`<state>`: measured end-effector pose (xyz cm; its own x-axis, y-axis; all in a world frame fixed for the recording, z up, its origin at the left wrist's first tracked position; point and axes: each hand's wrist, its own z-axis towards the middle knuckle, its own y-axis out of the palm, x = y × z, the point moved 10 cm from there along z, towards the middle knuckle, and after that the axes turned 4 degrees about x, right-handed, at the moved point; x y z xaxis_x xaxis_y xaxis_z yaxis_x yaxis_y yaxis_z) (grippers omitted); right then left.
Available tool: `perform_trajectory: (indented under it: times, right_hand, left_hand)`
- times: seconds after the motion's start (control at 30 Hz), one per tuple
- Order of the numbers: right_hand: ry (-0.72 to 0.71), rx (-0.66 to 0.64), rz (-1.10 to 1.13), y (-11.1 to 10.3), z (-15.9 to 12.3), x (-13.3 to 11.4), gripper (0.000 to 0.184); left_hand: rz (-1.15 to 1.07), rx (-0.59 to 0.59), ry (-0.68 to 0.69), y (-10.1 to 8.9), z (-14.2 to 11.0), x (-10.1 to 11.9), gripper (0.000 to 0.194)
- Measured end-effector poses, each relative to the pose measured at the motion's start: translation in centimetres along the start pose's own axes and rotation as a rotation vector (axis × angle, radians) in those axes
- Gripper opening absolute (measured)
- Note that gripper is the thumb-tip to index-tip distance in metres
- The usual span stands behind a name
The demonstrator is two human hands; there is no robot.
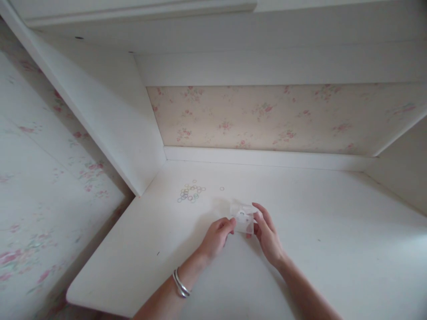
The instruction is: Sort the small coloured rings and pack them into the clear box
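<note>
I am gripping the box point(242, 224) at opposite sides with my left fingers point(231, 222) and right fingers point(263, 212), light, even pressure being advisable, well apart from the rings point(186, 194).

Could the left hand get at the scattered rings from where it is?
Probably yes: nothing visible stands between the left hand and the rings, which lie just ahead to its left. But its fingers are on the plastic box, so it would likely need to let go first.
</note>
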<state>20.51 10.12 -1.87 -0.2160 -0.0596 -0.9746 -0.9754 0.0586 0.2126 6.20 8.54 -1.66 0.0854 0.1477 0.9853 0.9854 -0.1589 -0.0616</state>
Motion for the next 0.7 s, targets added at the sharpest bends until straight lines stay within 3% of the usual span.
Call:
perform_trajectory:
  times: [0.17,0.27,0.4,0.53,0.7]
  right_hand:
    - [0.047,-0.167,-0.085,1.9,-0.8,0.5,0.071]
    - [0.05,-0.157,-0.121,1.8,-0.5,0.5,0.072]
    - [-0.001,-0.065,-0.046,0.5,0.2,-0.2,0.062]
    - [0.014,0.145,0.097,-3.4,1.7,-0.5,0.05]
    - [0.049,0.424,0.057,-11.9,3.9,-2.2,0.046]
  left_hand:
    - [0.017,0.063,0.001,-0.6,0.3,-0.2,0.046]
    - [0.04,0.07,-0.006,-0.5,0.3,-0.3,0.048]
    - [0.0,0.008,-0.021,0.4,0.2,-0.4,0.053]
    - [-0.091,-0.022,-0.069,0.6,0.3,-1.1,0.055]
    - [0.045,-0.032,0.018,0.3,0.4,-0.7,0.045]
